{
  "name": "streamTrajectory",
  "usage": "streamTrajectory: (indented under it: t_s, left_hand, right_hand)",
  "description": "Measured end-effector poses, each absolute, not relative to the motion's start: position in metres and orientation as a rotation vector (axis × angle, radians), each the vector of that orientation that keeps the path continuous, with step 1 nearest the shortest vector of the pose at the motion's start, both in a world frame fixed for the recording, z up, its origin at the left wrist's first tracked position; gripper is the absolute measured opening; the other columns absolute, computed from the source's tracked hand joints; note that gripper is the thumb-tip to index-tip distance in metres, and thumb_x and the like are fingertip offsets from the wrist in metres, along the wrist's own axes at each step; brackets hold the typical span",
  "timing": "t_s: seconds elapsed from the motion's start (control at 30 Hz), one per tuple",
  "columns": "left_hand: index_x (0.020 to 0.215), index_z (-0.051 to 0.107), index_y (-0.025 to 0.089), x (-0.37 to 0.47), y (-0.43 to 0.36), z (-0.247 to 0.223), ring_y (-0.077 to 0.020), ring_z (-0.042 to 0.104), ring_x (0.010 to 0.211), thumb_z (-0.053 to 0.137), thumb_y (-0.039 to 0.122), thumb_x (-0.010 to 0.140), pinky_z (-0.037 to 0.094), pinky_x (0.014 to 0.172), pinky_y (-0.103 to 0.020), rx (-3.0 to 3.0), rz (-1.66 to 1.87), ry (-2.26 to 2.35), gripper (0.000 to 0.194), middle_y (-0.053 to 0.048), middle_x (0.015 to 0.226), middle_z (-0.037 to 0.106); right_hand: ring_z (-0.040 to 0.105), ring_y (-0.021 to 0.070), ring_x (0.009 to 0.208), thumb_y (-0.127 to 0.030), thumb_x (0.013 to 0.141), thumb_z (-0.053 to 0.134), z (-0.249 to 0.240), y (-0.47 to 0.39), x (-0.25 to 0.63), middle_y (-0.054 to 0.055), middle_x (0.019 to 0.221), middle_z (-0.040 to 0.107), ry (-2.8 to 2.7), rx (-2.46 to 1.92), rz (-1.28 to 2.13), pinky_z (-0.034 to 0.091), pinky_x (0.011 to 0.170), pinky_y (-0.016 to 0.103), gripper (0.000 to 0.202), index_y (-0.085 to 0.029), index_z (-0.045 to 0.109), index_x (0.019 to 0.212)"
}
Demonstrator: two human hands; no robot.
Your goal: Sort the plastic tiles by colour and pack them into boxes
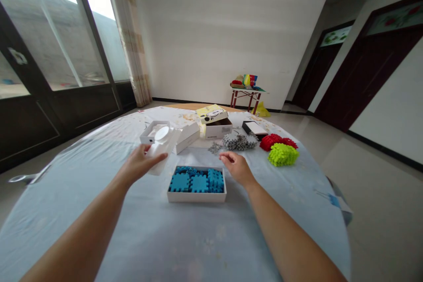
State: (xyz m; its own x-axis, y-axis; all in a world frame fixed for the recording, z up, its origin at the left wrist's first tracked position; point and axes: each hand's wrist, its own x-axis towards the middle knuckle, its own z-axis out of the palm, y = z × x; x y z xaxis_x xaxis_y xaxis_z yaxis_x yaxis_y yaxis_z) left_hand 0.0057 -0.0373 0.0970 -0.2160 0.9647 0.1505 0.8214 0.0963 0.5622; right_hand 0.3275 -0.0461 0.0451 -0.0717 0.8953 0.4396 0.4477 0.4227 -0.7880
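Observation:
A white box [197, 197] holding blue interlocking plastic tiles [199, 183] stands on the table in front of me. My left hand [139, 165] is beyond the box on its left, thumb stretched away from the fingers, over a clear plastic bag [160, 163]. Whether it touches the bag I cannot tell. To the right of the box, my right hand [237, 166] has its fingertips pressed together; anything between them is too small to make out. Just past these fingertips lie small loose grey pieces [214, 147] and a pile of grey tiles [239, 141].
Red tiles [276, 141] and lime-green tiles [283, 155] lie at the right. Farther back are an open white box [145, 135], a white lid [187, 137], a cardboard box [218, 130] under a yellow lid [211, 113], and a black box [253, 130]. A patterned cloth [82, 176] covers the table.

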Motion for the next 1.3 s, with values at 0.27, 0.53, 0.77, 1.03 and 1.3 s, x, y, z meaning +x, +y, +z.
streamTrajectory:
  t_s: [0.27,0.53,0.77,1.03,1.3]
  left_hand:
    - [0.108,0.051,0.013,0.092,-0.047,0.116,-0.0247,0.058,0.087,0.054,0.068,0.058,0.043,0.068,-0.032,1.904,0.848,1.83,0.074,-0.012,0.102,0.061]
    - [0.115,0.046,0.014,0.057,-0.043,0.105,-0.0287,0.053,0.103,0.053,0.066,0.061,0.04,0.081,-0.036,1.827,0.925,2.108,0.076,-0.016,0.116,0.055]
    - [0.112,0.047,0.018,0.028,-0.042,0.091,-0.0285,0.054,0.103,0.051,0.067,0.062,0.04,0.08,-0.034,1.798,0.876,2.227,0.071,-0.013,0.112,0.058]
    - [0.116,0.046,0.017,0.017,-0.046,0.098,-0.0285,0.055,0.103,0.052,0.068,0.061,0.04,0.08,-0.033,1.769,0.881,2.236,0.075,-0.014,0.115,0.057]
    - [0.118,0.046,0.017,0.013,-0.044,0.098,-0.029,0.055,0.101,0.052,0.07,0.06,0.041,0.078,-0.034,1.771,0.886,2.213,0.079,-0.014,0.116,0.057]
  right_hand:
    - [0.06,0.0168,0.092,-0.041,0.079,0.055,0.082,-0.074,0.301,0.01,0.113,0.06,-1.719,-1.038,0.801,0.05,0.076,0.03,0.042,-0.018,0.053,0.115]
    - [0.051,0.0204,0.103,-0.035,0.078,0.06,0.086,-0.084,0.292,0.007,0.106,0.062,-2.121,-1.028,0.494,0.038,0.092,0.036,0.033,-0.02,0.06,0.107]
    - [0.044,0.0256,0.11,-0.045,0.071,0.065,0.075,-0.083,0.244,0.008,0.118,0.057,-2.414,-1.017,0.415,0.031,0.092,0.041,0.053,-0.023,0.053,0.118]
    - [0.047,0.0245,0.107,-0.042,0.073,0.065,0.079,-0.077,0.25,0.008,0.11,0.061,-2.349,-1.111,0.439,0.031,0.092,0.04,0.047,-0.022,0.057,0.115]
    - [0.051,0.0235,0.104,-0.044,0.074,0.061,0.085,-0.066,0.298,0.007,0.105,0.063,-2.151,-1.268,0.415,0.036,0.091,0.039,0.038,-0.021,0.063,0.104]
